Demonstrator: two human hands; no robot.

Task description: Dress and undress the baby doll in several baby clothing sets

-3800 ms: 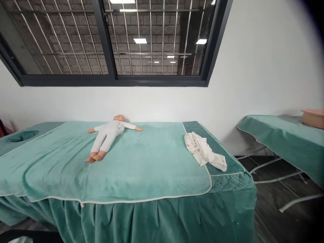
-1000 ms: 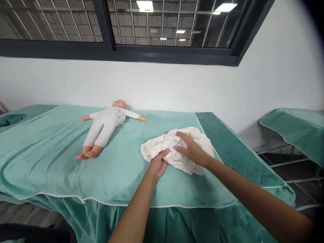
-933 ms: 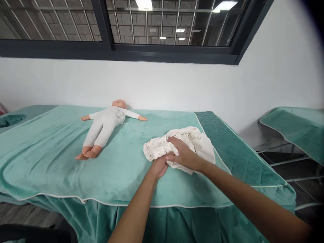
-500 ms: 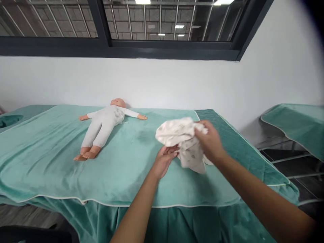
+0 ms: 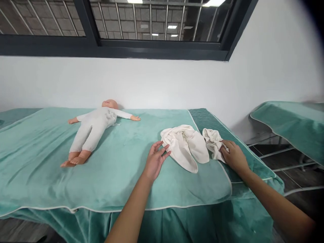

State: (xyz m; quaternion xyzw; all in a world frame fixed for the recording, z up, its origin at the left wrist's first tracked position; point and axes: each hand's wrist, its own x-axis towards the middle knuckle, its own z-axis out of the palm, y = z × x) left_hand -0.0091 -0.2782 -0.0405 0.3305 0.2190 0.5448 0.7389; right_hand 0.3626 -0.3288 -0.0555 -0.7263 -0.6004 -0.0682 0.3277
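Observation:
My right hand (image 5: 234,155) has its fingers closed on a crumpled white patterned cloth garment (image 5: 214,141) that rests at the right end of the bed. To its left lies a larger white cloth garment (image 5: 184,148), loosely bunched, with two rounded ends pointing toward me. My left hand (image 5: 156,161) is beside that larger garment, palm turned up and fingers spread, holding nothing. Whether its fingertips touch the cloth I cannot tell. A baby doll (image 5: 95,126) in a white bodysuit lies on its back further left, arms stretched out and feet toward me.
A green velvety cover (image 5: 121,182) with pale piping spreads over the bed. Behind it rise a white wall (image 5: 152,84) and a dark-framed window. Another bed with a green cover (image 5: 291,125) and metal bars stands at the right.
The patterned garment has gone from between both hands down to the bed's right side, with my right hand on it. The larger white garment now shows fully. My left hand has opened.

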